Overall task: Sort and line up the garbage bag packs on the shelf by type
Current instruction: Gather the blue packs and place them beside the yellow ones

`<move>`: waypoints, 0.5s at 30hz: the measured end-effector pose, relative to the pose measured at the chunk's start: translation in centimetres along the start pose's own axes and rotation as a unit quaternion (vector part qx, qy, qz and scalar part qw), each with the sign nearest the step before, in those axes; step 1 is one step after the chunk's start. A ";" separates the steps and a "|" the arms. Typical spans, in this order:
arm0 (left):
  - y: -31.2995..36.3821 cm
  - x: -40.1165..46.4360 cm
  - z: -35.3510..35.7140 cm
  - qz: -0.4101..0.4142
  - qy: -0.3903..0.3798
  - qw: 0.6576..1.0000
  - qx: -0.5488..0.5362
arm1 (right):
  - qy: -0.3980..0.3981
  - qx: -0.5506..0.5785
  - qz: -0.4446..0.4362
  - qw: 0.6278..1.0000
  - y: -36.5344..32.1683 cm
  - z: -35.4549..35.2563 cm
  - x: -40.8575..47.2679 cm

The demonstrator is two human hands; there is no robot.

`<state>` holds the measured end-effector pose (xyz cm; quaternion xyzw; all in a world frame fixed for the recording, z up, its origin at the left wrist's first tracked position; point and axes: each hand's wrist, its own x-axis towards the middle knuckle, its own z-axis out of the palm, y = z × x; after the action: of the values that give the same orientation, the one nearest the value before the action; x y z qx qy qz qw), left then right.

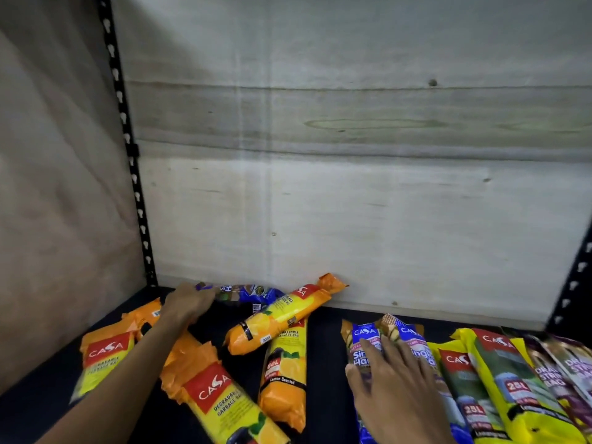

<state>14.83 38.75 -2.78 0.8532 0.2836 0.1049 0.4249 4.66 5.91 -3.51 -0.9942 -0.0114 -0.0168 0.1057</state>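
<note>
Orange-and-yellow packs (282,315), red logo panels, lemon print. Blue packs (363,344), white lettering. Yellow-and-green packs (499,373), red logo panels. Purple packs (557,373), white lettering. Shelf (323,363): black. Back panel (352,187): pale grey woodgrain. Upright (128,149): black, slotted.

Lighting is dim and uneven: the back panel (352,219) is brightest low down and darkens toward the top, while the dark shelf (323,347) surface stays in shadow. Wide-angle distortion bows the perforated uprights (128,149) at both edges. Focus is soft overall, with motion blur on the right hand (397,389) and the right-side packs (512,379).
</note>
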 end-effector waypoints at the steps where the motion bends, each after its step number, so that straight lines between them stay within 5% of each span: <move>1: -0.2 1.0 0.3 -0.016 0.007 1.000 -0.009 | 0.004 -0.007 0.002 1.000 -0.1 0.1 0.0; 10: -0.4 4.3 3.1 -0.081 0.062 0.990 -0.093 | 0.014 -0.014 0.001 1.000 -0.3 1.1 0.6; 15: -0.3 4.6 2.9 -0.110 0.051 0.964 -0.235 | 0.025 -0.012 -0.009 1.000 -0.1 1.7 0.5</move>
<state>19.70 39.64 -5.06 0.6864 0.3641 0.1644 0.6077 5.17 6.36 -5.18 -0.9946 -0.0171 -0.0425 0.0934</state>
